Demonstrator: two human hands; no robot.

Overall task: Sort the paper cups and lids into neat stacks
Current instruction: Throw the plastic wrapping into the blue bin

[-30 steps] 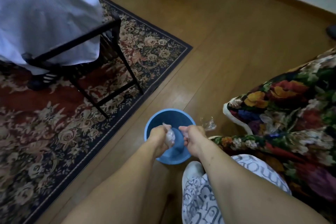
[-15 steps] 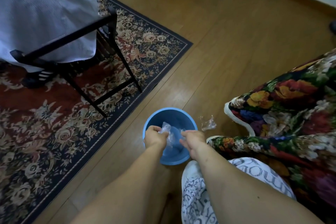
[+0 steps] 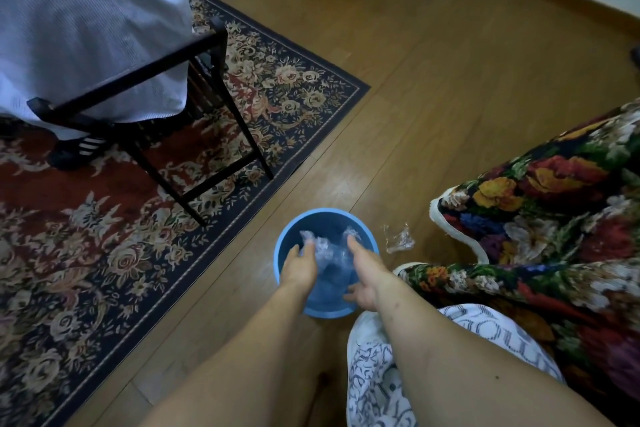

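- Reaching down over the blue bucket (image 3: 282, 255) on the wooden floor (image 3: 433, 87), both hands worked at a crumpled clear plastic wrap (image 3: 329, 255) held above its mouth.
- The left hand (image 3: 300, 267) had its grip closed on the left end of the wrap, fingers curled over the film; exactly which fingers pinched could not be told.
- The right hand (image 3: 363, 274) touched the right end of the wrap with its forefinger stretched along it, the other fingers hanging loosely spread; whether the thumb pinched the film could not be told.
- No paper cups or lids were visible anywhere; judging from the task, this was packaging being discarded, and the cups and lids lay out of view.
- To do this step well, the wrap probably needed to be bunched small and let go low inside the rim, since light film drifts easily.
- A second scrap of clear plastic (image 3: 398, 239) lay on the floor just beside the bucket's right side and likely wanted picking up too.
- Black lettering ran over the white patterned cloth (image 3: 374, 378) at the lower right, but no word could be read.
- No brand or label showed on the bucket or wrap.
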